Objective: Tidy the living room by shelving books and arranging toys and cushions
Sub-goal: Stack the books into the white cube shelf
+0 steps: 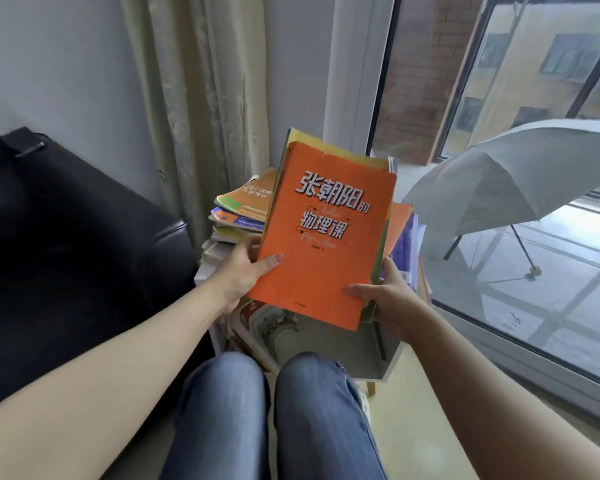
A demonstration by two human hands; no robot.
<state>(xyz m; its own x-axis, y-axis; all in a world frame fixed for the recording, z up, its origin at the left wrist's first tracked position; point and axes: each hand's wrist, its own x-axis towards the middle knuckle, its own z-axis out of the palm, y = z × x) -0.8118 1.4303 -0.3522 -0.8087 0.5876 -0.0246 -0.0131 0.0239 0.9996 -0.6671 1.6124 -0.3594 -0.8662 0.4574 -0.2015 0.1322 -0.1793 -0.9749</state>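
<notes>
An orange book [326,233] with white Chinese lettering is held tilted in front of me, with a yellow-edged book [329,142] behind it. My left hand [241,271] grips the stack's left edge, thumb on the cover. My right hand [383,299] grips the lower right corner, thumb across the cover. Behind them a messy pile of books [236,209] lies on a small white shelf unit [388,362], with more books [260,327] in its lower compartment.
A black leather sofa [73,237] stands at the left, a beige curtain [201,98] behind the pile. A big window [499,133] fills the right, with an open grey umbrella [520,171] outside. My knees in blue jeans [278,410] are below.
</notes>
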